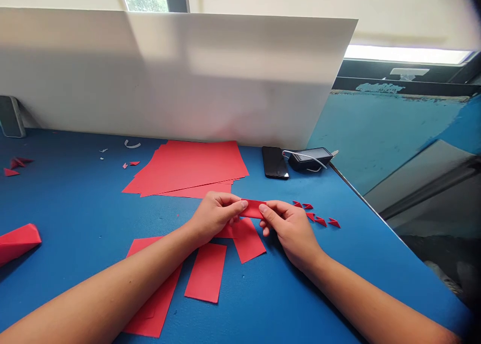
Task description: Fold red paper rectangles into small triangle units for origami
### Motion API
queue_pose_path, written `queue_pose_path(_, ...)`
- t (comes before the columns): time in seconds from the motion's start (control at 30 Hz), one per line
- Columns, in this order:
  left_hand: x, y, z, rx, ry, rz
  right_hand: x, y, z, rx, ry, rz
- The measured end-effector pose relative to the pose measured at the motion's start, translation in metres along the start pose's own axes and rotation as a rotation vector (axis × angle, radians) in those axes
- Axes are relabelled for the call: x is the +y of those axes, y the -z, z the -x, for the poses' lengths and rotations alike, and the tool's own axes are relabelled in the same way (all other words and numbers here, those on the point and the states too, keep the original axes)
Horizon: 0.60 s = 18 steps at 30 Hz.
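Between my two hands I hold a small folded strip of red paper [253,209], lifted a little over the table. My left hand [216,215] pinches its left end between thumb and fingers. At the right end, my right hand [287,224] pinches it the same way. Below my hands lie loose red paper rectangles [206,273], one of them tilted [249,244]. A larger red sheet [160,304] is partly hidden under my left forearm. Just right of my right hand sit several small folded red paper triangles [320,221].
A fanned stack of red sheets [195,163] lies at the back of the blue table [90,204]. Behind it stands a white board [169,78]. A black phone [274,162] and a black device with a cable [310,158] are back right. Folded red pieces [18,241] lie left.
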<state>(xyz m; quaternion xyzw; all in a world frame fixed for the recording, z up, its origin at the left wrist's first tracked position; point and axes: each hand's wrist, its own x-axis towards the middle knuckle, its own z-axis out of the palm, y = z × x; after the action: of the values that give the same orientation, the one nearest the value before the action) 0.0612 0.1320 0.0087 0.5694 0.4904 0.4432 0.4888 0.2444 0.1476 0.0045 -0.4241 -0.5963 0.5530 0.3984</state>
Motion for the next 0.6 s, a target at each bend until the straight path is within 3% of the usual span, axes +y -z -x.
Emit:
queue_pose_path(0.37,-0.0024,0.0046,-0.0005,-0.113,0.046,0.011,-0.0008,0.0,0.0013,-0.111,0.086,0.132)
queue_pose_path(0.6,0.0008,-0.0007,0.0019,-0.17,0.055,0.075,-0.0037,-0.0022,0.003,-0.03,0.088,0.088)
